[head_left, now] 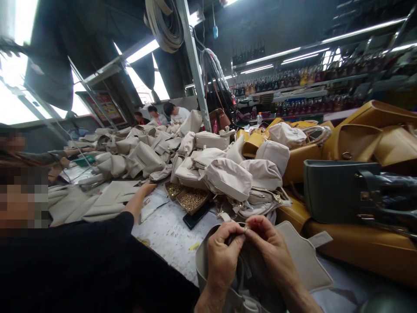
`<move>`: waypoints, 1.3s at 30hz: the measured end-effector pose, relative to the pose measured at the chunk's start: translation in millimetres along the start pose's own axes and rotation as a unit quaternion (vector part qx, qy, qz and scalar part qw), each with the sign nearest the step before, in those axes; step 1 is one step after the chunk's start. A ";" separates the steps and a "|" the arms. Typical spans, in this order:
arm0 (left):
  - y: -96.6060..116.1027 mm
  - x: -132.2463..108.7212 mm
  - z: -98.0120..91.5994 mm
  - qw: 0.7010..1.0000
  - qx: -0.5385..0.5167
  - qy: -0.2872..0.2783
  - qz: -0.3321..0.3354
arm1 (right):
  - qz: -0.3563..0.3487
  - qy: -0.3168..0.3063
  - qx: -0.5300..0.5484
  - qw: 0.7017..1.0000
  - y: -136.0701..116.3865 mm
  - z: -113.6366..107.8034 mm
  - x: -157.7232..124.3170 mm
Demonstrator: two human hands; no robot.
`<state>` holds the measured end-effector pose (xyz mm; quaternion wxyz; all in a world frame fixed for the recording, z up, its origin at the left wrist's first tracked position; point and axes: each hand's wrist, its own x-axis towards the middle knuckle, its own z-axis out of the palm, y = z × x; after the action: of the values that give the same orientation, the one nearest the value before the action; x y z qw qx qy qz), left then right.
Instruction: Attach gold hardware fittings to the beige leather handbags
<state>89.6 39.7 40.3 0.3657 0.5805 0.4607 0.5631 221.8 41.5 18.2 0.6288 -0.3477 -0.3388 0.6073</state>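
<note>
A beige leather bag lies open-mouthed in front of me at the bottom of the head view. My left hand grips the bag's upper rim, fingers curled over it. My right hand pinches a small metal fitting at that same rim, fingertip to fingertip with the left. The bag's flap spreads to the right under my right wrist.
A co-worker in a black sleeve sits at my left, a hand reaching to beige panels. Small trays of brass hardware sit on the white table. Heaps of beige bags, mustard bags and a grey-green bag crowd the right.
</note>
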 end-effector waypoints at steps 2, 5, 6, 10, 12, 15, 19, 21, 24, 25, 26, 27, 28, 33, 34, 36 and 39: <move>1.1 -0.1 -1.5 1.000 -0.007 -0.017 0.007 | 0.009 -0.015 -0.009 1.000 1.5 -2.8 0.3; 6.1 -0.1 -7.1 0.999 0.008 -0.045 0.013 | -0.007 -0.041 -0.037 0.998 2.9 -9.4 -0.1; 8.3 0.2 -11.0 0.998 0.017 -0.061 0.018 | -0.021 -0.045 -0.057 0.997 3.2 -11.7 -0.8; 15.1 6.0 -40.5 0.993 0.074 -0.044 0.085 | -0.106 -0.055 -0.168 0.979 3.5 -19.4 -5.9; 15.0 12.3 -60.6 0.983 0.143 -0.021 0.111 | -0.157 -0.067 -0.215 0.962 3.6 -21.6 -8.7; 9.8 24.5 -86.3 0.948 0.295 -0.112 0.050 | -0.250 -0.099 -0.286 0.920 2.8 -22.3 -13.1; 0.1 42.0 -94.7 0.914 0.321 -0.243 -0.041 | -0.348 -0.166 -0.346 0.855 -1.3 -15.1 -19.9; -3.2 49.9 -88.5 0.921 0.251 -0.294 -0.053 | -0.335 -0.194 -0.350 0.853 -4.4 -9.0 -22.4; -7.5 59.2 -76.1 0.923 0.165 -0.342 -0.057 | -0.275 -0.221 -0.362 0.863 -8.5 -1.1 -23.0; -9.2 61.4 -72.8 0.924 0.152 -0.346 -0.054 | -0.257 -0.230 -0.372 0.862 -9.5 0.7 -22.5; -11.1 63.1 -70.2 0.927 0.145 -0.341 -0.050 | -0.239 -0.240 -0.383 0.859 -10.4 2.2 -21.8; -13.3 64.5 -68.3 0.931 0.144 -0.333 -0.044 | -0.221 -0.253 -0.394 0.856 -11.0 3.3 -21.2; -15.5 65.5 -67.0 0.933 0.145 -0.326 -0.039 | -0.201 -0.267 -0.402 0.852 -11.3 4.4 -20.6; -25.2 66.9 -60.6 0.928 0.147 -0.341 -0.019 | -0.116 -0.315 -0.406 0.850 -9.7 8.6 -20.6; -26.3 66.4 -58.2 0.928 0.146 -0.342 -0.016 | -0.110 -0.319 -0.402 0.851 -9.2 8.8 -21.1; -27.0 64.4 -52.4 0.928 0.159 -0.338 -0.017 | -0.107 -0.325 -0.392 0.854 -8.7 8.6 -22.5; -24.3 59.8 -42.7 0.917 0.254 -0.306 -0.010 | -0.127 -0.327 -0.380 0.856 -9.0 7.9 -24.5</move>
<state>40.8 99.7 40.5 0.3341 0.7932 0.4599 0.2184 219.1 17.0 29.9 0.3724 -0.2952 -0.7707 0.4245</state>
